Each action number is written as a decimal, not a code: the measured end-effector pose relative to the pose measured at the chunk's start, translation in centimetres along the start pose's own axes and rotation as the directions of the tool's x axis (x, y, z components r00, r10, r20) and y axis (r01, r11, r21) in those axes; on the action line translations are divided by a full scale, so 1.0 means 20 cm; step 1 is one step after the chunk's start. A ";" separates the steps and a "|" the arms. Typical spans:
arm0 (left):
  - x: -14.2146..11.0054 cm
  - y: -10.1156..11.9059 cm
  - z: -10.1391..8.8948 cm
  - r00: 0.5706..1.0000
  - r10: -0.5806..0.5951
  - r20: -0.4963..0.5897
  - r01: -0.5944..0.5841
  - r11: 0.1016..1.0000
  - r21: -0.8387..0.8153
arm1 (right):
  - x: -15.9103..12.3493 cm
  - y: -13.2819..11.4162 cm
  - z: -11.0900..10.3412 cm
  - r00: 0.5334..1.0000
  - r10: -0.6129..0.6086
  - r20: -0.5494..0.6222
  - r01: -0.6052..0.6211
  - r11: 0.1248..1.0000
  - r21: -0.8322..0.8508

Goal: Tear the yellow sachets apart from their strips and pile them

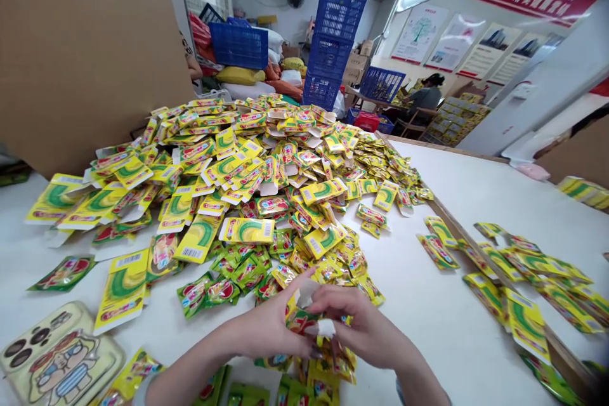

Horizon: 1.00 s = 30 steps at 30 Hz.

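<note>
Low in the middle of the head view, my left hand (269,327) grips a small printed carton (301,320) with a raised white flap, thumb and fingers around its side. My right hand (368,327) is curled against the same carton, its fingers bent at the near end; a small white patch shows between them, and I cannot make out what it is. Under and beside my hands lie small yellow packets (354,263) and green packets (247,269). Just beyond is a big heap of yellow cartons (233,168), many with white flaps standing open.
A phone in a cartoon case (61,355) lies at the lower left. A wooden strip (457,235) crosses the white table (404,304), with filled cartons (526,323) around it. A large cardboard box (80,44) stands left. Behind are blue crates (335,32) and a seated person (425,98).
</note>
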State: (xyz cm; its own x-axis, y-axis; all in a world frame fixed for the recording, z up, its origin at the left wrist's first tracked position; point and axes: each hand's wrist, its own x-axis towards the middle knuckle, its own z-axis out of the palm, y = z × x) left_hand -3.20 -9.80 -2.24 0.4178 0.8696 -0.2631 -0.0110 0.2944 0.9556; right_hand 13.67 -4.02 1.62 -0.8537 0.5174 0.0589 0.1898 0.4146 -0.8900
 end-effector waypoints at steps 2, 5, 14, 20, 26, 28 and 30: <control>0.00 0.01 0.00 0.997 0.076 0.004 -0.076 0.997 0.007 | 0.00 0.02 -0.03 0.997 -0.040 -0.060 0.035 0.996 -0.080; -0.02 0.07 -0.05 0.963 0.233 -0.138 -0.200 0.955 0.220 | -0.05 0.11 -0.18 0.936 -0.029 -0.352 -0.025 0.989 -0.148; -0.10 0.07 -0.35 0.803 0.248 -0.542 0.508 0.190 0.840 | -0.30 0.32 -0.59 0.373 0.229 -0.899 -0.925 0.161 -0.343; -0.08 0.08 -0.32 0.804 0.257 -0.537 0.386 0.462 0.799 | -0.17 0.34 -0.38 0.586 0.604 -0.540 -0.793 0.291 -0.535; -0.02 0.10 -0.20 0.865 0.103 -0.491 -0.055 0.992 0.111 | -0.15 0.27 -0.38 0.746 0.520 -0.417 -0.665 0.614 -0.425; 0.02 0.08 -0.14 0.895 0.075 -0.440 -0.144 0.982 -0.126 | -0.13 0.22 -0.36 0.814 0.392 -0.428 -0.473 0.876 -0.097; 0.06 0.05 -0.08 0.893 0.051 -0.448 -0.197 0.937 -0.287 | -0.07 0.17 -0.28 0.814 0.260 -0.520 -0.144 0.956 0.254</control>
State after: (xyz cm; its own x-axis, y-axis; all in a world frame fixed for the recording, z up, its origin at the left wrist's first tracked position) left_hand -4.05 -7.85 -1.87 -0.0343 0.9687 -0.2458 -0.3534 0.2182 0.9097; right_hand 18.21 0.89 1.11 -0.3932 0.9180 0.0512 0.1811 0.1319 -0.9746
